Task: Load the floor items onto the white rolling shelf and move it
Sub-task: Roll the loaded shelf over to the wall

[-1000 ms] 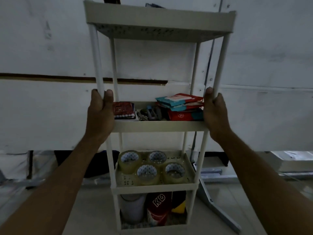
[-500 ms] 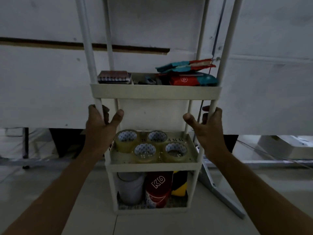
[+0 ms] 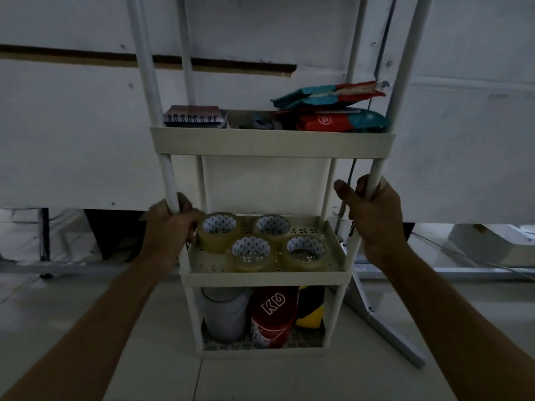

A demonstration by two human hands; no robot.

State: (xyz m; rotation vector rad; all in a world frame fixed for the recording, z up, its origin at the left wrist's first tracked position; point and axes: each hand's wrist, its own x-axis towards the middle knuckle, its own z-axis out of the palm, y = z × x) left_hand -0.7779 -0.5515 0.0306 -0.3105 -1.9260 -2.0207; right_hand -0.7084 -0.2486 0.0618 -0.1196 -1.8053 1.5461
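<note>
The white rolling shelf point(image 3: 272, 141) stands upright on the pale floor point(image 3: 101, 299), directly in front of the person and close to the white wall point(image 3: 72, 125) behind it. Both hands hold it by its front posts, in the gap between the upper visible tray and the tape tray.

The left hand point(image 3: 169, 227) is wrapped round the shelf's front left post, just above the tape tray's left corner, its fingers curled tight about the tube. The right hand point(image 3: 373, 215) grips the shelf's front right post a little higher, with the thumb sticking out toward the shelf's middle.

On the shelf's upper visible tray, a spiral notebook point(image 3: 194, 116) lies at the left end and a stack of red and teal packets point(image 3: 330, 108) at the right end; small items between them are too dim to make out. The tray below holds four rolls of clear tape point(image 3: 252, 253), lying flat, two in back and two in front; the back-left roll sits just beside the left hand. The shelf's bottom tray carries a white container point(image 3: 224, 314) on the left, a red tub marked KD point(image 3: 273, 314) in the middle and a yellow and black object point(image 3: 311, 308) on the right.

Right of the shelf, a grey metal leg point(image 3: 385, 328) slants across the floor.
</note>
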